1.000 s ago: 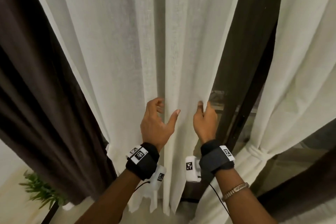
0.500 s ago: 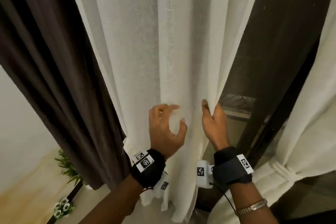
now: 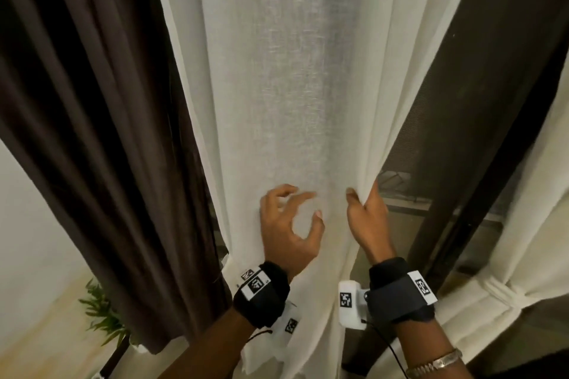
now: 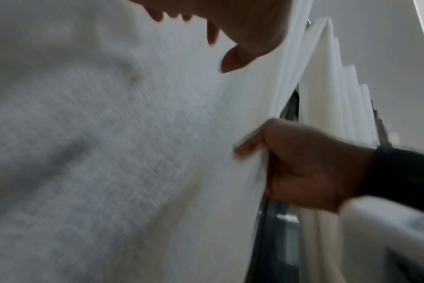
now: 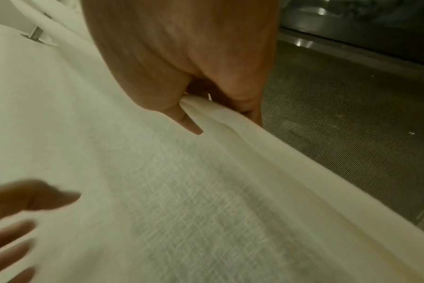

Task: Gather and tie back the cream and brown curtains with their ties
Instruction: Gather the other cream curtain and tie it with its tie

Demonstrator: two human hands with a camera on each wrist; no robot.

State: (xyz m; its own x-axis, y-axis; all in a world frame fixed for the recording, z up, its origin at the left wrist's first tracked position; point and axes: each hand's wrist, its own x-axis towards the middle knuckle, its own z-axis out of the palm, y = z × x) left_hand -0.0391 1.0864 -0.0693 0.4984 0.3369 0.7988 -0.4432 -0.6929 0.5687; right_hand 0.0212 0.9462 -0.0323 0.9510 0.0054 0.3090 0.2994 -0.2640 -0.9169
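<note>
A cream curtain (image 3: pixel 292 86) hangs in the middle, with a brown curtain (image 3: pixel 92 101) to its left. My right hand (image 3: pixel 361 197) grips the cream curtain's right edge, thumb in front and fingers behind the fold; the right wrist view shows that right hand (image 5: pixel 189 107) pinching the hem. My left hand (image 3: pixel 308 206) hovers at the front of the fabric with fingers and thumb curved apart, holding nothing. In the left wrist view the cream fabric (image 4: pixel 109 153) fills the frame, blurred, with the right hand (image 4: pixel 303 162) on its edge.
A second cream curtain (image 3: pixel 538 209) at the right is bound by a cream tie (image 3: pixel 498 289). Between the two cream curtains are a dark mesh screen (image 3: pixel 462 101) and a dark frame post (image 3: pixel 443 243). A green plant (image 3: pixel 101 317) stands at lower left by a pale wall (image 3: pixel 30 224).
The view has come closer and shifted left. My left hand's fingers have curled more, with the thumb drawn toward them. My right hand has kept its hold on the curtain's edge.
</note>
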